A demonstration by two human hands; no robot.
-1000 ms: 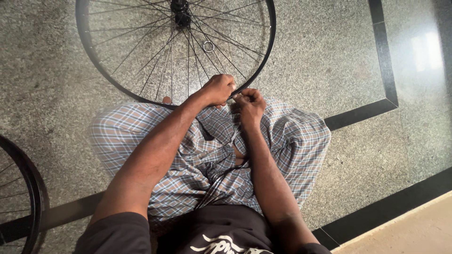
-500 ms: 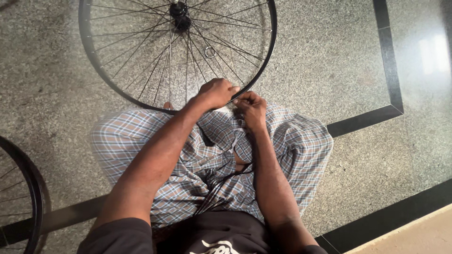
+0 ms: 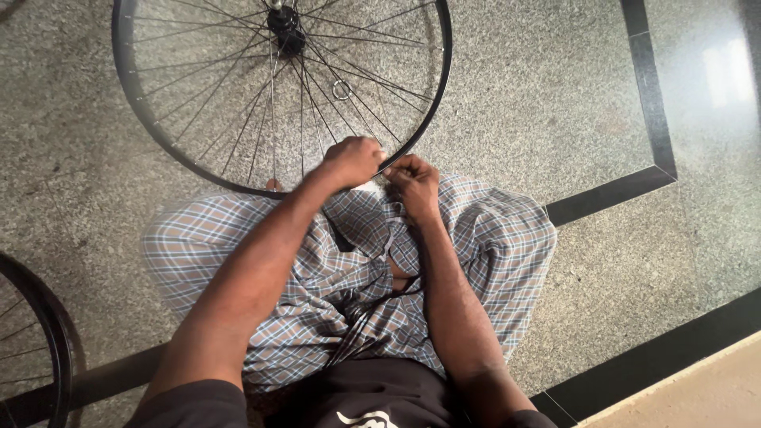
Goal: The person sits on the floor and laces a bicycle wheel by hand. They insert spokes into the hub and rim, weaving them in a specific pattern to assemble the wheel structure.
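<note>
Bicycle wheel lies flat on floor, straight ahead of person; near rim arc under both hands. Left hand closed, pinching spoke at rim. Right hand curled just beside it; what it holds cannot tell. Hands about equally near. 2 wheels: second wheel at left edge. 1 bundle of loose spokes across lap.

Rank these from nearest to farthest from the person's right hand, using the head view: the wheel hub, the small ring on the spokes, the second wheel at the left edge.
1. Small ring, just above the right hand.
2. Wheel hub, top centre.
3. Second wheel, far lower left.
</note>
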